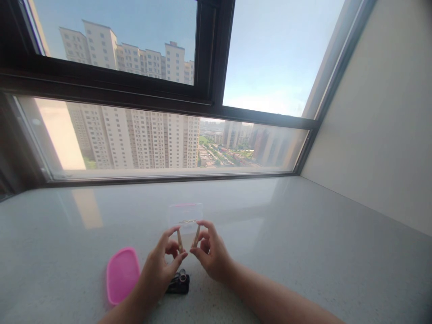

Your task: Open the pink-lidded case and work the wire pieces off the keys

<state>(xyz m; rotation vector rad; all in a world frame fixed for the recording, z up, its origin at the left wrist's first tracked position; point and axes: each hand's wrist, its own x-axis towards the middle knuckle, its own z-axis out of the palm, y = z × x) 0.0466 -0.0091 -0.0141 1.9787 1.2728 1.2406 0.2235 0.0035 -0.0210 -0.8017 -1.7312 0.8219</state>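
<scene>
My left hand (166, 256) pinches a slim tan piece (180, 239) between thumb and forefinger. A similar tapered tan piece (195, 236) stands upright in the pinch of my right hand (210, 253). The two pieces are apart, facing each other with a small gap. Both look wooden, but their exact kind is too small to tell. Just beyond the fingertips lies a clear plastic bag or box (185, 209) with a pink line along its top and a thin gold-coloured strip near its lower part. Under my left hand is a black object (180, 286) with a metal ring on it.
A pink plastic lid or shallow tray (122, 275) lies left of my left forearm, which partly covers its edge. The pale speckled countertop (286, 234) runs up to a dark window frame (168, 181). A white wall (378, 135) bounds the right side.
</scene>
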